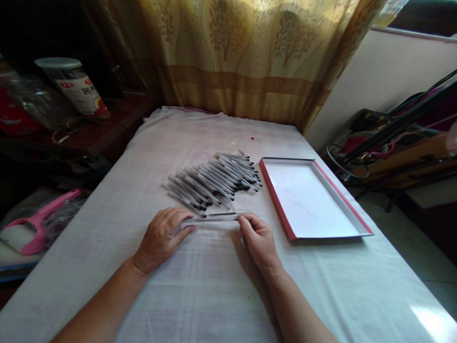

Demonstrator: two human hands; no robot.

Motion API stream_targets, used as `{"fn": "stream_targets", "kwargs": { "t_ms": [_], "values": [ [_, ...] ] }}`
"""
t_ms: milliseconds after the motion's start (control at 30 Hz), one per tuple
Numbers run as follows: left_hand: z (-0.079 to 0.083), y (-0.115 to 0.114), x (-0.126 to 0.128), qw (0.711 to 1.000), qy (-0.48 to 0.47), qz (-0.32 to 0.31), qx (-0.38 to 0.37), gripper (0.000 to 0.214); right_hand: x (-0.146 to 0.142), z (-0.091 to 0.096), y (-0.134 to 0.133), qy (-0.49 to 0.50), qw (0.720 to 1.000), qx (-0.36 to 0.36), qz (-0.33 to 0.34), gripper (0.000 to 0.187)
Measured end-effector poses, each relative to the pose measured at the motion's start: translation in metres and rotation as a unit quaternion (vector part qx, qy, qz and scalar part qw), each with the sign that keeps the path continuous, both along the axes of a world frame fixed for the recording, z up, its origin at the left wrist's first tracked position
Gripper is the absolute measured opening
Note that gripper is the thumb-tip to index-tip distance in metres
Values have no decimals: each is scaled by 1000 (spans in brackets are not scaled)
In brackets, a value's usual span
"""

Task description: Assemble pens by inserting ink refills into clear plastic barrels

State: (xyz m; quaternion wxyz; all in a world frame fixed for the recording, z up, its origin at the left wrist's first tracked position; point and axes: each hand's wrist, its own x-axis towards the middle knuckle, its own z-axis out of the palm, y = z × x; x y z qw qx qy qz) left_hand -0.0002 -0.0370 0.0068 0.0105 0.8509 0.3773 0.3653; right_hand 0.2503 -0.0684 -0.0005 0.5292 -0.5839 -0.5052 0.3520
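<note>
My left hand pinches one end of a slim clear pen with thumb and fingers. At its other end my right hand has thumb and fingertips closed on it, so the pen lies level between both hands. Just behind it lies a thin dark refill-like stick. Beyond my hands, a heap of clear pens with black ends is spread slantwise on the cloth. The exact parts under my fingertips are hidden.
A shallow white box lid with red sides lies right of the heap on the white tablecloth. Small bits, one red, lie at the back. A jar and a pink-handled roller are at left; a patterned curtain hangs behind.
</note>
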Motion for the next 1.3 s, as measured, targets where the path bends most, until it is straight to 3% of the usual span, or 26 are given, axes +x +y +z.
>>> {"fn": "stream_targets", "kwargs": {
  "t_ms": [100,433,667,900,1033,1300],
  "values": [
    [0,-1,0,1000,-8,-10,-1,11,0,0,0,9,1000,0,-3,24],
    [3,-3,-2,998,-5,-4,-58,18,1,1,0,17,1000,8,9,18],
    [2,-3,-2,995,18,-28,-96,38,1,3,-1,26,999,1,23,18],
    [-7,-6,-1,981,-60,12,-186,32,1,0,-1,14,1000,-17,-9,22],
    [-4,-5,0,982,-84,24,-165,23,1,0,-1,17,1000,-13,-5,21],
    [-6,-3,-3,974,-73,54,-205,31,0,-1,0,12,1000,-12,-7,21]
  ]
}}
